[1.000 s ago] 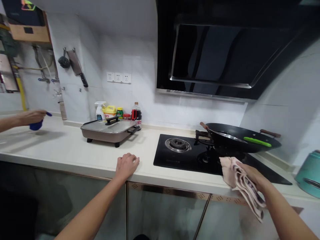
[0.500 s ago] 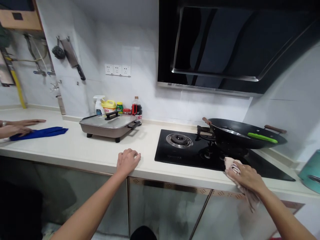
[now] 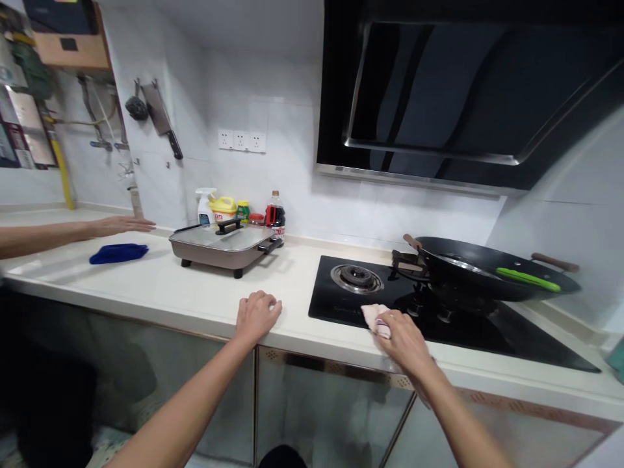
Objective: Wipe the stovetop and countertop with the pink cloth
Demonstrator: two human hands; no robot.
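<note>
countertop (image 3: 205, 296): cream-white | gas hob (image 3: 325, 311): black, left burner (image 3: 358, 278) ringed silver | rag (image 3: 372, 315), at hob's front edge: pale pink, dark purplish stripe | wok (image 3: 448, 252), toward hob's back edge: black, brown-handled | utensil handle (image 3: 529, 279): lime green | electric skillet (image 3: 207, 253), toward countertop's back edge: taupe, black-handled | crumpled cloth (image 3: 118, 254): royal blue

Cloth (image 3: 372, 314): pale pink with darker purplish marking, soft, bunched into folds under right grip (image 3: 402, 338); visible part pokes out ahead and to left of fingers, rest hidden beneath palm. Lies along front edge of hob (image 3: 470, 331), touching its glass. Hob: black, glossy, flat, set in worktop (image 3: 195, 292); spreads beyond and to right of right grip, round metal-ringed burner ahead and slightly left. Worktop: off-white, smooth, directly under left grip (image 3: 256, 316), front edge just nearer.
</note>
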